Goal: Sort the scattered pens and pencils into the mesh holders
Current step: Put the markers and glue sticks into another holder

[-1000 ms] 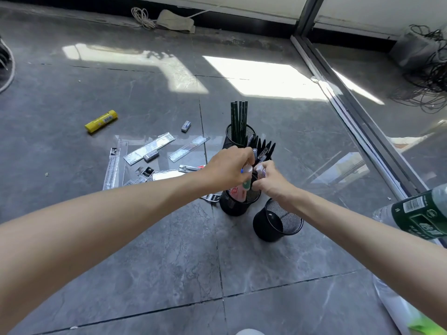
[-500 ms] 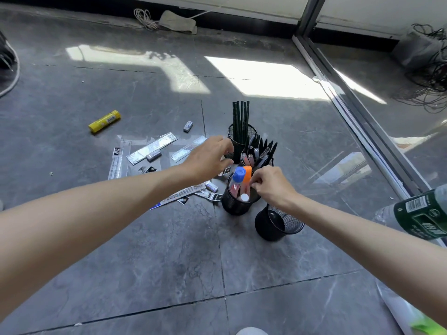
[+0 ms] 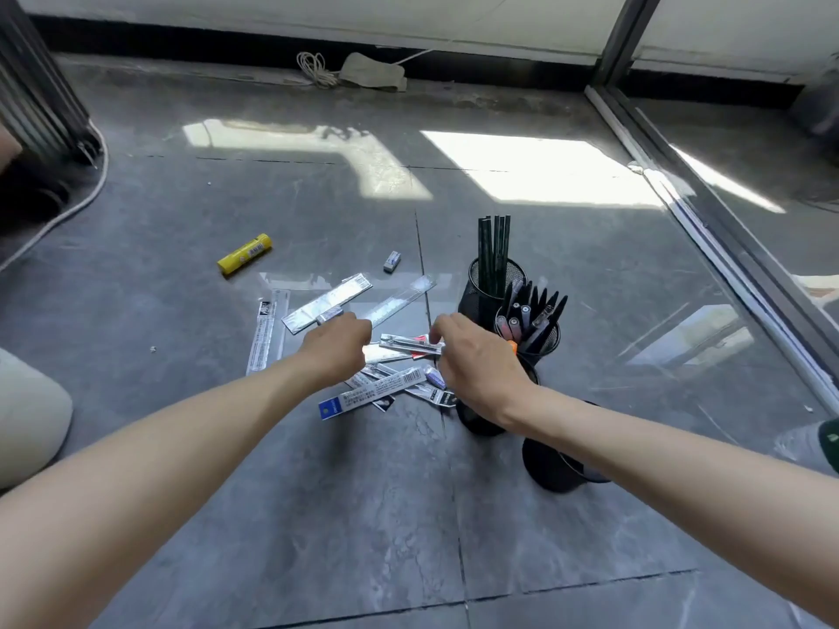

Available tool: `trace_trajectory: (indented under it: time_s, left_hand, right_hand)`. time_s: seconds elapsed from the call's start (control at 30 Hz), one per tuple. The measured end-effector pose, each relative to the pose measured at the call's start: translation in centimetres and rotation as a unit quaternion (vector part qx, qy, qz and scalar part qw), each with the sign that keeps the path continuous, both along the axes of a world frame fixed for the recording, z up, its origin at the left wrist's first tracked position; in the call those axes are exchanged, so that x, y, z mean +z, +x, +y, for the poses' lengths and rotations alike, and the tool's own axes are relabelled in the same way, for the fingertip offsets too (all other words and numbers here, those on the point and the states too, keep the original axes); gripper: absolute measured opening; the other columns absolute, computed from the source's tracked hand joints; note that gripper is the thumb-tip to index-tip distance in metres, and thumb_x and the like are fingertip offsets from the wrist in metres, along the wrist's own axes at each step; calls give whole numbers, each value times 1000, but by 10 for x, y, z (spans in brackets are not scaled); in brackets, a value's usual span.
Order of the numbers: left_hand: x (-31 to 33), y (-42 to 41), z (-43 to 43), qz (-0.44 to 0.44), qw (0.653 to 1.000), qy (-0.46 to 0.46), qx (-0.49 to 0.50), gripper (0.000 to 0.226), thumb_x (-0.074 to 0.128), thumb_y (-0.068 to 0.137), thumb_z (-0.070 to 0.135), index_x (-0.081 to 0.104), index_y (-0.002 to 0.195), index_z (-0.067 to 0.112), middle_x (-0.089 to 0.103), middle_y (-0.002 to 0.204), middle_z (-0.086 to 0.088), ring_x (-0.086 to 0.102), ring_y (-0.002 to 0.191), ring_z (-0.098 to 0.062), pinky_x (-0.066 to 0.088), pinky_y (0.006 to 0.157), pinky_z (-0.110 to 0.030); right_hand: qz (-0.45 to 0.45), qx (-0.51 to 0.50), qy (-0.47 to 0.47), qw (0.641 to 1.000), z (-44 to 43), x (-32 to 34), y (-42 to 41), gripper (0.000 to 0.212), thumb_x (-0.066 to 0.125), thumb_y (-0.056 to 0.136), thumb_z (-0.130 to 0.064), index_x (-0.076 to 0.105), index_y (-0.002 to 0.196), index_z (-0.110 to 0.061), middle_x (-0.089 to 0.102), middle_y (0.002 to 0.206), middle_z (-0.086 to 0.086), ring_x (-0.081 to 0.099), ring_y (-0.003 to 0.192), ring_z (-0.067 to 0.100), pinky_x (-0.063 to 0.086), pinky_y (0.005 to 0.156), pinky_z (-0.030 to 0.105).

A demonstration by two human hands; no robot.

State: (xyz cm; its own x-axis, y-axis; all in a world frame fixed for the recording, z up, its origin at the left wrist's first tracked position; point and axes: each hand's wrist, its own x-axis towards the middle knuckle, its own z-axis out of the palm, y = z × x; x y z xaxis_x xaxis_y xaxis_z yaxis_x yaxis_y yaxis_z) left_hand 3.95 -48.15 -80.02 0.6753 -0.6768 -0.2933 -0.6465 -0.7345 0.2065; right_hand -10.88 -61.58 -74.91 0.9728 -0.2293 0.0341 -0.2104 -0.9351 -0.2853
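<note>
Two bare forearms reach up from the bottom of the frame over a grey tiled floor (image 3: 318,515). At lower right, the nearest mesh holder (image 3: 556,467) stands partly hidden by the right forearm, so what it holds cannot be seen. Just beyond it, a second holder (image 3: 476,422) sits under the right wrist, with an orange tip (image 3: 513,346) showing past the hand.

At centre frame, the right hand (image 3: 476,365) has a narrow grip, its fingertips pinching the right end of a packaged pen (image 3: 406,343). That pack lies across a loose heap of similar packs (image 3: 372,394). Its long axis runs almost straight across the frame, left to right, with the right end slightly lower. The left hand (image 3: 338,347) is curled near the pack's left end. Whether its grip holds anything cannot be told.

Right of centre, a third holder (image 3: 547,340) bristles with black pens (image 3: 535,306), tips up and leaning right. The farthest holder (image 3: 472,290) carries tall dark pencils (image 3: 494,247) standing upright.

The sorting looks well advanced. Loose pens and pencils are in the holders, and the packaged ones are left on the floor. Farther to the upper left lie a yellow glue stick (image 3: 245,253) and a small eraser (image 3: 392,261).
</note>
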Motion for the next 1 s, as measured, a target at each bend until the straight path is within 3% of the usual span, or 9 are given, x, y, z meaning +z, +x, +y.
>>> trace_trajectory:
  time_s: [0.13, 0.3, 0.53, 0.67, 0.77, 0.83, 0.9, 1.0]
  left_hand:
    - [-16, -1, 28, -4, 998, 48, 41, 25, 45, 85, 6, 54, 107, 11, 48, 115, -10, 51, 104, -31, 40, 75, -34]
    - [-43, 1, 64, 12, 996, 16, 82, 17, 44, 86, 12, 53, 100, 13, 47, 114, -8, 52, 100, -33, 40, 75, -34]
    - [-48, 23, 76, -24, 978, -58, 197, 12, 42, 88, 13, 49, 97, 11, 51, 107, -11, 52, 96, -35, 41, 77, -39]
    - [-50, 42, 58, -48, 979, -97, 173, 21, 48, 91, 21, 49, 109, 11, 47, 114, -11, 49, 103, -32, 42, 78, -41]
    - [-54, 58, 35, -65, 984, -114, 121, 30, 48, 93, 22, 47, 121, 13, 45, 118, -9, 44, 110, -29, 41, 77, -39]
    - [-56, 67, 20, -70, 987, -102, 99, 33, 48, 93, 23, 47, 125, 15, 46, 118, -9, 43, 111, -28, 41, 76, -37]
    - [-60, 72, 10, -72, 989, -95, 83, 26, 51, 91, 22, 52, 116, 15, 47, 110, -8, 46, 103, -29, 39, 71, -34]
    - [-63, 76, 10, -54, 992, -93, 71, 12, 46, 89, 16, 52, 98, 11, 43, 95, -6, 47, 91, -30, 30, 65, -32]
  right_hand:
    - [145, 6, -40, 989, 16, -31, 27, 38, 42, 86, 2, 39, 123, -8, 48, 117, 14, 53, 104, 34, 35, 67, 37]
    - [233, -54, -107, 965, 18, -64, 44, 56, 42, 91, -4, 20, 143, -4, 43, 134, 17, 51, 118, 36, 44, 88, 41]
    - [295, -89, -18, 951, 11, -79, 60, 64, 44, 89, -8, 13, 145, -5, 43, 132, 21, 50, 118, 39, 43, 89, 42]
    - [246, -115, 7, 962, 10, -70, 68, 46, 50, 81, -13, 37, 125, -5, 59, 108, 16, 56, 103, 35, 39, 73, 35]
    - [270, -119, 73, 953, 10, -53, 91, 8, 47, 81, -14, 50, 83, -8, 54, 81, 11, 53, 78, 28, 38, 62, 27]
    - [302, -115, 187, 928, 6, -51, 109, 18, 42, 86, -10, 45, 69, -10, 47, 71, 8, 43, 62, 21, 32, 48, 23]
    - [284, -193, 376, 861, 2, -51, 122, 23, 34, 91, -5, 46, 73, -12, 50, 64, 8, 33, 52, 13, 27, 41, 19]
    - [233, -309, 521, 761, -6, -56, 136, 26, 28, 84, -1, 53, 79, -4, 59, 45, 3, 27, 47, 11, 24, 42, 15]
